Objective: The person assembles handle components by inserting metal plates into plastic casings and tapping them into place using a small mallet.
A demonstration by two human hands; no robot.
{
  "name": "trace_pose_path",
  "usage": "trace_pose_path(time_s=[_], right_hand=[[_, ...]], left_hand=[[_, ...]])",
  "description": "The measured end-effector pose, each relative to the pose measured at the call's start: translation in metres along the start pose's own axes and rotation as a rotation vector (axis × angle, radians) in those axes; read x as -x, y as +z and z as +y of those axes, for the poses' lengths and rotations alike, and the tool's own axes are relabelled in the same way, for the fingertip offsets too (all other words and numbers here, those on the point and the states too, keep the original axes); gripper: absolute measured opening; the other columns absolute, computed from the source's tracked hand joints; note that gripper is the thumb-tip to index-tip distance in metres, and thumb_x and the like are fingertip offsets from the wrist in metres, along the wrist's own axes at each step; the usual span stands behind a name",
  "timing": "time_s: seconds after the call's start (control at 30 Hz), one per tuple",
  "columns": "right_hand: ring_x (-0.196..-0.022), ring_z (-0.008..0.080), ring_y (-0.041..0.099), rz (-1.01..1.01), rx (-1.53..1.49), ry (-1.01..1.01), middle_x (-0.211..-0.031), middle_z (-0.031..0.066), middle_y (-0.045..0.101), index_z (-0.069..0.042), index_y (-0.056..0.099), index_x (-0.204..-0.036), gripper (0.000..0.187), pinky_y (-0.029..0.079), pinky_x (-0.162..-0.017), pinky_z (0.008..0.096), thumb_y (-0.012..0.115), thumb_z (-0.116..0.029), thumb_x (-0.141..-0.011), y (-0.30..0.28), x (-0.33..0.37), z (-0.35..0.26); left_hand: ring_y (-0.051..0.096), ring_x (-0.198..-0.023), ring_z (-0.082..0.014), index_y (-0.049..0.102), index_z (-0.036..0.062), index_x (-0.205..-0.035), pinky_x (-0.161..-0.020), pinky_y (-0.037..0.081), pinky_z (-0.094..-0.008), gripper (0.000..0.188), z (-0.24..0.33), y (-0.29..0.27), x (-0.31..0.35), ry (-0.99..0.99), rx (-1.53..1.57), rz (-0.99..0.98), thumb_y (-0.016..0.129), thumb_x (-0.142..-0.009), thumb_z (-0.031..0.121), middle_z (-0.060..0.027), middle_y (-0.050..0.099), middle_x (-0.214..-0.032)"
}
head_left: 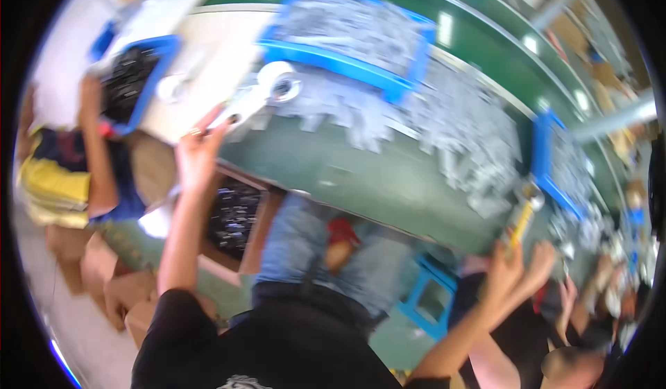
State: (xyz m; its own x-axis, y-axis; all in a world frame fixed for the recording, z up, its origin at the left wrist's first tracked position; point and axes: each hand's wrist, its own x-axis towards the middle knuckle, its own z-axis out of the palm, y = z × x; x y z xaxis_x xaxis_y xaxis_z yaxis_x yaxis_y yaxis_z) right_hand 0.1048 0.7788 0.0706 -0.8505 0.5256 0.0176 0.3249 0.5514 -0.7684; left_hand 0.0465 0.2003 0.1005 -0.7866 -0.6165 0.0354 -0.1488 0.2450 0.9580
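The picture is blurred and tilted. My left hand [196, 154] reaches up to the edge of the green table [361, 174], and its fingertips pinch a white piece [239, 106] that lies beside a white tape roll [279, 80]. At the table's right edge my right hand [504, 270] is raised and closed round a yellow-handled tool [522, 222]. Close beside it to the right is another person's hand [542, 261]. Loose grey parts [458, 129] are heaped on the table between my hands.
Two blue bins [347, 59] [548, 163] hold grey parts. A person in yellow and dark blue [66, 174] works at the left by a blue bin of black parts [132, 77]. A box of black parts [234, 215], a blue stool [430, 299] and cardboard boxes [104, 278] stand below.
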Motion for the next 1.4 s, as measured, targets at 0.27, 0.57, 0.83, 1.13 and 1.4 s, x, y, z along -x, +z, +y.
trace_pose_path(time_s=[0.27, 0.57, 0.83, 1.13, 1.4], right_hand=[[-0.134, 0.0343, 0.059, 0.393, 0.762, -0.751, -0.132, 0.025, 0.069, 0.005, 0.068, -0.128, 0.029, 0.048, -0.111, 0.0398, 0.062, -0.011, -0.105, -0.023, -0.023, 0.015], [-0.045, 0.0172, 0.046, -0.044, -0.474, -0.088, -0.076, 0.0184, 0.061, -0.001, 0.013, -0.164, 0.096, 0.043, -0.041, 0.0279, 0.077, -0.011, -0.094, 0.002, 0.08, -0.116], [-0.038, 0.0047, 0.04, -0.477, -0.666, 0.275, -0.082, 0.0131, 0.074, -0.005, 0.06, -0.13, 0.032, 0.026, -0.035, 0.0215, 0.061, -0.029, -0.109, 0.103, 0.071, -0.122], [-0.04, 0.0045, 0.043, -0.452, -0.332, 0.051, -0.058, 0.0015, 0.059, -0.005, 0.056, -0.151, 0.052, 0.029, -0.037, 0.0214, 0.064, -0.032, -0.108, 0.103, 0.047, -0.111], [-0.04, 0.004, 0.043, -0.337, -0.416, 0.039, -0.057, -0.0012, 0.056, 0.001, 0.067, -0.133, 0.037, 0.03, -0.038, 0.0211, 0.064, -0.027, -0.108, 0.114, 0.033, -0.091]], left_hand=[[0.051, -0.065, -0.0032, 0.076, 0.0142, -0.134, -0.063, 0.045, -0.023, 0.04, -0.088, -0.061, -0.103, 0.041, -0.154, 0.243, 0.08, -0.095, 0.021, 0.0054, 0.062, -0.073], [0.069, -0.096, -0.0266, 0.081, 0.0156, -0.123, -0.093, 0.053, -0.0394, 0.037, -0.095, -0.085, -0.183, 0.312, -0.57, 0.421, 0.081, -0.088, 0.027, -0.0147, 0.077, -0.101], [0.063, -0.125, -0.0367, 0.076, 0.0091, -0.123, -0.111, 0.048, -0.0465, 0.033, -0.081, -0.057, -0.142, 0.607, -0.635, 0.339, 0.076, -0.091, 0.016, -0.0156, 0.07, -0.135], [0.07, -0.116, -0.031, 0.077, 0.0065, -0.12, -0.101, 0.055, -0.0405, 0.027, -0.033, -0.008, -0.044, 0.714, -0.52, -0.092, 0.076, -0.094, 0.01, -0.0133, 0.074, -0.128], [0.069, -0.112, -0.0315, 0.079, 0.0082, -0.114, -0.098, 0.056, -0.0416, 0.026, -0.003, 0.073, -0.039, 0.862, -0.477, -0.375, 0.081, -0.089, 0.017, -0.0107, 0.074, -0.118]])
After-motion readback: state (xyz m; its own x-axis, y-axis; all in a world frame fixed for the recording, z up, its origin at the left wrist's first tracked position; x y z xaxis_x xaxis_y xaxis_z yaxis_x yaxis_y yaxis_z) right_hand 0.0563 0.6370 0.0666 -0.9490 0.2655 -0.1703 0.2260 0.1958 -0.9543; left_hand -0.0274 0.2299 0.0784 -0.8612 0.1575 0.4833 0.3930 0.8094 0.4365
